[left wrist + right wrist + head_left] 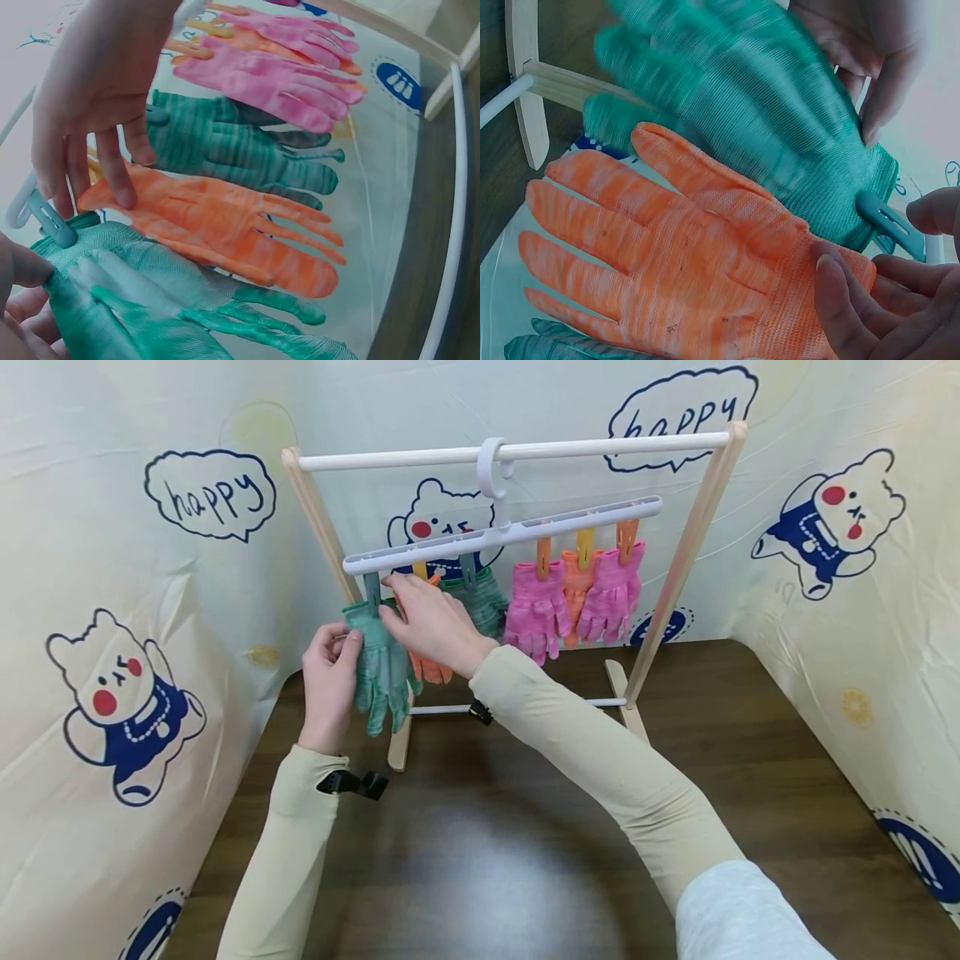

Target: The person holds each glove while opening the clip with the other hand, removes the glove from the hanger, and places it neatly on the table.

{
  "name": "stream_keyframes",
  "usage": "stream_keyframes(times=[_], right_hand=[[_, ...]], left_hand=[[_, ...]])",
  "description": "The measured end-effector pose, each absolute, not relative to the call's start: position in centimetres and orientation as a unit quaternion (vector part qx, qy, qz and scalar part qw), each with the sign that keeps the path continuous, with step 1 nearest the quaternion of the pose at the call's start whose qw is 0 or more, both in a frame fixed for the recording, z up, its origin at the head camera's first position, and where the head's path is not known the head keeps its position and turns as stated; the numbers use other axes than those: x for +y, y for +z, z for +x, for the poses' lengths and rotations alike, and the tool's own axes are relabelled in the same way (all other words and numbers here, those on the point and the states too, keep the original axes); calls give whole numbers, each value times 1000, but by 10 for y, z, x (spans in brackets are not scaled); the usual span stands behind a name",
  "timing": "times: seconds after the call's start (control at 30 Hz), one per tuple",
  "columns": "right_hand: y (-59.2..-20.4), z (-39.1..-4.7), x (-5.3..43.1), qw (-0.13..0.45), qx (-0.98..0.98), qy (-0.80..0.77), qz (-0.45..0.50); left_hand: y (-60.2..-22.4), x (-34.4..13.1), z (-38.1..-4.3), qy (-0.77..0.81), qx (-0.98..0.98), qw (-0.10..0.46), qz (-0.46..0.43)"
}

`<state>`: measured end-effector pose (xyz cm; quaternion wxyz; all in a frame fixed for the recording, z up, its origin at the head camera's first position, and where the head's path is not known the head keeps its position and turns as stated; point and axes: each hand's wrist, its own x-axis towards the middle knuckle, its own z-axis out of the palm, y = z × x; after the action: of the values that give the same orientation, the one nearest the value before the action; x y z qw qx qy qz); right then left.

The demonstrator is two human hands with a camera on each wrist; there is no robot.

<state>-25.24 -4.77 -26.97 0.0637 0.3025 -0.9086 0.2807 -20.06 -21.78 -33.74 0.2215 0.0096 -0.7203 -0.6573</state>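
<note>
My left hand [328,685] pinches the edge of a green glove [381,668] at its cuff, thumb in front. That glove hangs fingers down from a grey-green clothespin [889,221] at the left end of a white clip hanger [450,545]. Close to this clothespin is my right hand [438,618], its thumb apart from it. In the right wrist view, the right fingertips rest against the cuff of an orange glove [682,270], loosely bent and not gripping. A second green glove [232,146] hangs just beyond the orange one.
Two pink gloves [536,602] with another orange glove [576,589] between them hang on the hanger's right half. The hanger tilts down leftward from the white rod [615,445] of a wooden rack [686,560]. Beneath is a dark wooden table [480,843]; printed cloth [337,410] surrounds it.
</note>
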Motion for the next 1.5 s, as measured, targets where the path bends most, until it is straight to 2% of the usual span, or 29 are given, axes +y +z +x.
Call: stream_keyframes(times=[0.4,0.73,0.9,1.23,1.5], right_hand=[[-276,-256,-46,30,-866,381,321],[-278,-259,-47,-69,-805,514,287],[-279,-263,-47,-82,-778,549,293],[-275,-264,-50,-112,-730,612,282],[-270,-257,-53,-109,-720,634,259]], left_hand=[[-336,-221,-198,-724,-666,178,26],[-337,-220,-195,-721,-669,178,27],[-337,-218,-195,-714,-676,178,22],[-341,-216,-194,-677,-705,212,20],[-341,-212,-192,-639,-727,251,3]])
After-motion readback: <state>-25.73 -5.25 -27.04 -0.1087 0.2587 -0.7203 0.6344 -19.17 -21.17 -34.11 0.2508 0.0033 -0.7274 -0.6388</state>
